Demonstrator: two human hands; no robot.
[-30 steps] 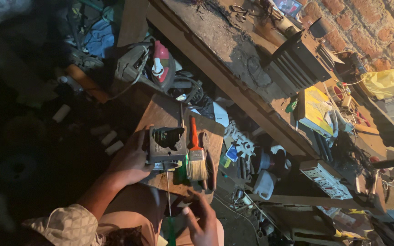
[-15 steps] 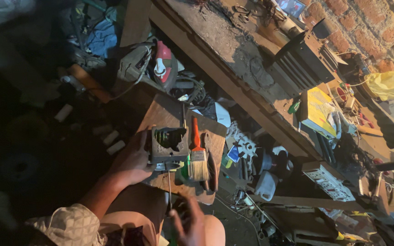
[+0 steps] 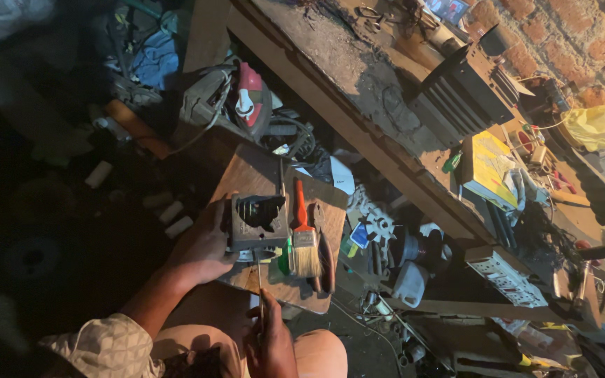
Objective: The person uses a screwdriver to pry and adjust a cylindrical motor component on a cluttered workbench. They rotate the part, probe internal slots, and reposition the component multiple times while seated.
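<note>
Down on a brown wooden board (image 3: 260,171) sits a dark grey, boxy metal part with a hollow top (image 3: 258,222), and the left hand (image 3: 204,246) clasps its left side, fingers curled round the edge. Below it the right hand (image 3: 269,343) is clenched round a thin metal rod-like tool (image 3: 258,288) whose tip meets the part's lower edge (the tip itself is too dim to make out). Just beside the part, on its right, lies a flat paintbrush with an orange handle and pale bristles (image 3: 304,238), and next to that a pair of dark pliers (image 3: 323,255). Beyond the board runs a long, dusty wooden counter (image 3: 358,84) bearing a black finned metal block (image 3: 456,98) and a yellow box (image 3: 488,168)
</note>
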